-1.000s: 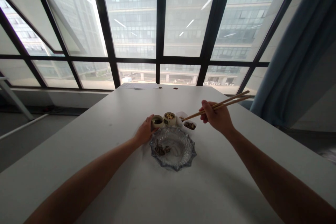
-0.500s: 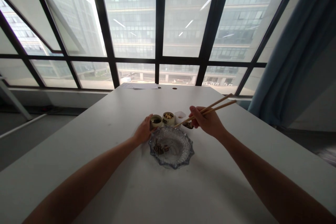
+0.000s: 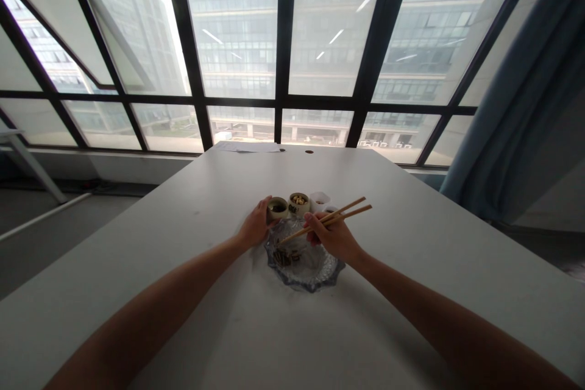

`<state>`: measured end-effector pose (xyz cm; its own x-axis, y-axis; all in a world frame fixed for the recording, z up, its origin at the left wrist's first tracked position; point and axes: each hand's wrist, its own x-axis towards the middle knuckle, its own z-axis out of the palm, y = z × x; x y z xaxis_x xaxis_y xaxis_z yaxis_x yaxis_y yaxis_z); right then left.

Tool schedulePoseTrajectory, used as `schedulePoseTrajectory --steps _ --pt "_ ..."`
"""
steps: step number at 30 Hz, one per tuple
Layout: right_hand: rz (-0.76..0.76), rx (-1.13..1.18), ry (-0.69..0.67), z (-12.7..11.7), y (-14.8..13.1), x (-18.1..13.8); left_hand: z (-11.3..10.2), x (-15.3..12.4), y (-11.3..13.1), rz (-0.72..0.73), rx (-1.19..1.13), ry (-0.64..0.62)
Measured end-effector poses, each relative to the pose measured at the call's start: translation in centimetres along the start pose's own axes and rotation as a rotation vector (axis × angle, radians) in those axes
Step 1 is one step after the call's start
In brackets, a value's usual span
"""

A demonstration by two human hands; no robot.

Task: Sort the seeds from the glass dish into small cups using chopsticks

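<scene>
At frame centre, our left hand (image 3: 253, 226) clasps the leftmost cup (image 3: 278, 211) while our right hand (image 3: 337, 237) grips chopsticks (image 3: 346, 212) over the glass bowl (image 3: 314, 286), apparently placing, which next calls for gentle parting.

With the bare right hand (image 3: 336, 239), now reaches over the clear, scallop-rimmed glass bowl (image 3: 311, 286). Brings the two slim, pale wooden chopsticks (image 3: 351, 205) from beside the small, rounded white dish (image 3: 329, 209), tips down to the brown, elongated seeds (image 3: 286, 257) inside the bowl. Hides most of that dish.
</scene>
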<state>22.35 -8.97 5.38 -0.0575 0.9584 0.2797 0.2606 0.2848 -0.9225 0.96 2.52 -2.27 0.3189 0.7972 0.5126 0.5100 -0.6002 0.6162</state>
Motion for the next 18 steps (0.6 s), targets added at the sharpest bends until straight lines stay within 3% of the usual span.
schedulePoseTrajectory --steps 10,15,18 --pt "-0.077 -0.036 0.017 -0.4 -0.4 -0.1 -0.1 0.0 0.0 0.012 0.003 -0.004" --pt "-0.116 0.035 0.207 -4.3 -2.8 1.6 0.0 0.0 -0.2 0.003 0.008 0.000" --pt "-0.169 -0.109 0.294 -7.4 -4.0 2.2 0.1 0.0 -0.5 0.014 -0.002 0.003"
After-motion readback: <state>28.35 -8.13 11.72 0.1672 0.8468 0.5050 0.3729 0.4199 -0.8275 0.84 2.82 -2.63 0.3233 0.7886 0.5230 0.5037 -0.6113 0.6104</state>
